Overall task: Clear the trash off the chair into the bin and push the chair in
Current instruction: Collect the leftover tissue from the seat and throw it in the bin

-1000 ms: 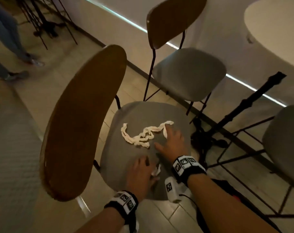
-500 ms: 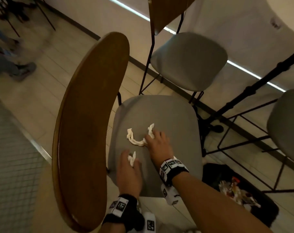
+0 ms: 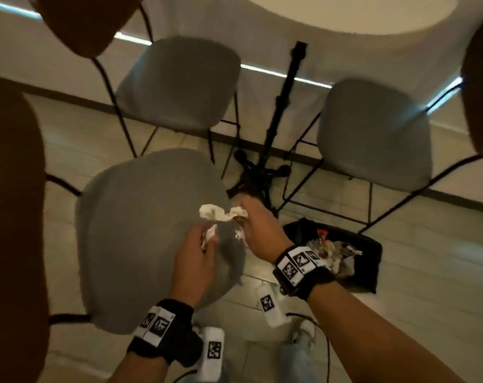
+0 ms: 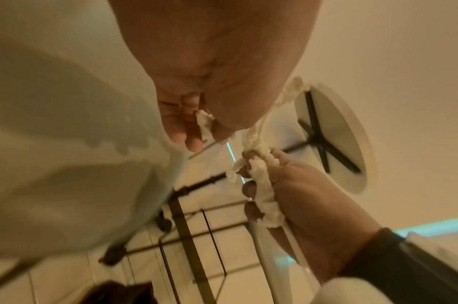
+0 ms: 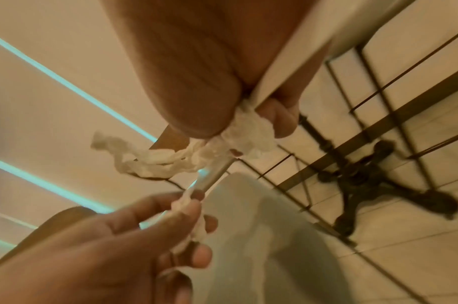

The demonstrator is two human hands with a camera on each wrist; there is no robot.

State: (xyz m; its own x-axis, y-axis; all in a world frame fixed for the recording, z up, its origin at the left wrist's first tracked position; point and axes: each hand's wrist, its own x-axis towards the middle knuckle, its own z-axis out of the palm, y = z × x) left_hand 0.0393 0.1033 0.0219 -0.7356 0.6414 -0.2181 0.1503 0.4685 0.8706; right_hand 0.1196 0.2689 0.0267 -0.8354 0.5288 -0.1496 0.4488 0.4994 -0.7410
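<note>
The grey chair seat (image 3: 141, 239) lies below both hands, with no trash showing on its visible part. My right hand (image 3: 241, 217) grips a twisted white tissue strip (image 3: 214, 212) above the seat's right edge; the right wrist view shows the strip (image 5: 150, 158) trailing from its fingers. Just beside it, my left hand (image 3: 207, 239) pinches a small white tissue scrap (image 3: 208, 233), seen between its fingers as the scrap (image 4: 204, 121). The black bin (image 3: 370, 261), holding wrappers and paper, stands on the floor to the right of the chair.
The chair's brown backrest (image 3: 13, 217) fills the left edge. Two more grey chairs (image 3: 179, 84) (image 3: 373, 134) stand beyond, around a black table base (image 3: 262, 175) under a round white tabletop (image 3: 345, 12). My shoes are on the tile floor below.
Both hands gathered the tissue off the seat and lifted it, the right hand bunching the long strip. The view swung right and down, bringing the bin fully into sight.
</note>
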